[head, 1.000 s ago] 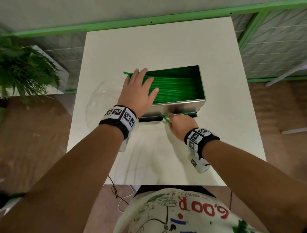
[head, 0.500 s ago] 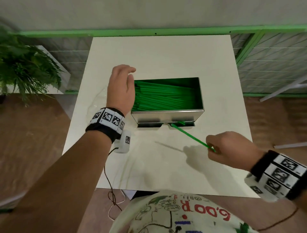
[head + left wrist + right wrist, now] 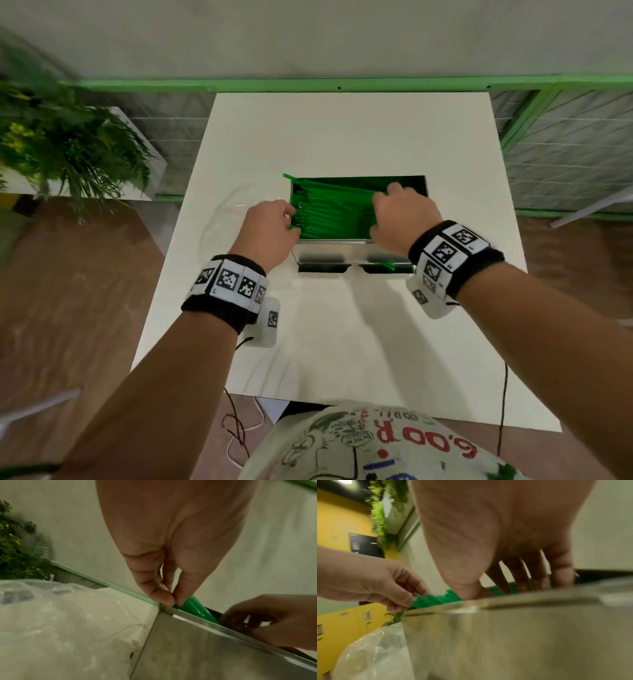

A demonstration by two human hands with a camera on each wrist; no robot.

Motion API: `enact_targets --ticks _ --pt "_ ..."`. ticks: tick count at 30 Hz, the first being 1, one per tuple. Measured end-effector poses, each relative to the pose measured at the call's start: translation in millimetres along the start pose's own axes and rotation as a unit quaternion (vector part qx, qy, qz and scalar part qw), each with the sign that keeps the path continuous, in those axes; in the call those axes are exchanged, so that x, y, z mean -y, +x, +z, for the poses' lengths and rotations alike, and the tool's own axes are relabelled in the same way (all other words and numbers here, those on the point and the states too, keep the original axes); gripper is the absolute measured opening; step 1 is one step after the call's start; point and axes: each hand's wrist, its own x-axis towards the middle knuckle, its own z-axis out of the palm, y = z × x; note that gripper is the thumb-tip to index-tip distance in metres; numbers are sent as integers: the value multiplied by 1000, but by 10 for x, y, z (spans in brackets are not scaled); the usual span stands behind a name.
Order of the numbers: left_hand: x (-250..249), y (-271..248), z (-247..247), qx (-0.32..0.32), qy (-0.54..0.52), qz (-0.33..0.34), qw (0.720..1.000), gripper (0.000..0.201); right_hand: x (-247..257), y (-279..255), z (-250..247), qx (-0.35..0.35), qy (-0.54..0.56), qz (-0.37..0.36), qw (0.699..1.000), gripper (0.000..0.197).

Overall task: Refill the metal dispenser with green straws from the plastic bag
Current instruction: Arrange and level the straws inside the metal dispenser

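Note:
The metal dispenser (image 3: 335, 250) stands in the middle of the white table (image 3: 342, 342), its open top full of green straws (image 3: 335, 216). My left hand (image 3: 294, 222) is at the box's left end. In the left wrist view its thumb and finger pinch a straw end (image 3: 193, 607) at the corner of the dispenser (image 3: 205, 649). My right hand (image 3: 387, 195) reaches over the right half, and its spread fingers (image 3: 522, 574) point straight down onto the straws (image 3: 436, 599). One straw end (image 3: 286, 176) pokes out over the far left corner. The clear plastic bag (image 3: 233, 212) lies left of the box.
A green straw (image 3: 387, 265) lies in the dispenser's front tray. A potted plant (image 3: 68, 144) stands off the table to the left. A green railing (image 3: 342, 84) runs behind the table. Bare tabletop stretches between me and the box.
My right hand, which held one straw out in front of the tray, has gone up onto the straws in the box. My left hand has moved in and pinched the straw ends.

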Motion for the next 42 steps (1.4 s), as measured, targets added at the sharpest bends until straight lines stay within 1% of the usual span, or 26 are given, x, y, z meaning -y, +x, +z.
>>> enact_targets --ticks 2,3,5,6,7,9,11,13,14,15,18,19,20,22,24,26,27,28,29,31,33,35,36,38,40,42 --pt "-83 -31 53 -17 -19 1 1000 39 -39 20 214 -48 80 -3 996 60" --pt "-144 -41 75 -18 -34 -5 999 41 -56 17 292 -51 123 -5 991 67" --pt "-266 -28 110 5 -66 -19 998 37 -96 25 396 -40 188 7 981 73" --pt "-311 -7 127 26 -63 -20 997 28 -109 36 417 -34 202 12 979 75" --pt "-348 2 121 39 -50 -20 998 20 -112 52 419 -25 204 13 979 78" --pt "-365 21 78 41 -30 -21 998 15 -99 81 393 2 202 21 979 83" --pt "-342 44 23 -13 8 -9 1000 32 -81 94 364 25 192 34 980 82" --pt "-318 87 -26 -105 32 16 994 40 -72 91 357 29 172 37 984 78" --pt "-303 124 -36 -128 18 27 991 42 -59 90 355 30 164 36 985 76" --pt "-298 169 -28 -117 -2 34 993 46 -55 84 359 29 160 38 986 75" --pt "-307 255 112 14 -38 7 999 59 -54 68 363 9 163 48 985 76" --pt "-312 241 175 38 -42 -6 998 61 -54 69 370 7 166 46 985 79" --pt "-316 220 230 38 -56 -10 998 61 -49 69 367 10 168 40 985 82" --pt "-308 187 285 -5 -135 -10 991 58 -44 77 362 27 171 30 984 83" --pt "-270 181 266 -58 -242 -32 968 52 -47 80 348 39 171 30 984 81" --pt "-205 211 224 -73 -321 -64 942 47 -44 71 329 44 176 33 983 80" --pt "-175 220 217 -70 -328 -66 940 47 -45 70 328 43 179 31 982 80" --pt "-163 210 218 -69 -305 -55 948 49 -49 61 322 40 181 31 982 80" --pt "-167 187 228 -75 -254 -29 964 52 -53 55 325 34 183 31 982 81" --pt "-253 141 266 -97 -129 57 985 59 -58 50 326 33 196 35 979 85" --pt "-404 144 337 -85 -6 153 985 63 -46 44 289 61 205 28 976 84" --pt "-519 202 451 -47 110 208 971 64 -27 34 226 94 223 18 970 77" --pt "-529 246 510 -33 159 210 964 66 -26 22 186 106 246 19 963 74" --pt "-441 337 597 -26 230 183 955 67 -74 17 117 136 311 27 940 75" --pt "-276 384 635 -31 262 169 950 67 -152 62 -20 184 346 24 920 75" --pt "-179 389 643 -38 263 183 946 68 -210 140 -240 198 340 14 919 57"
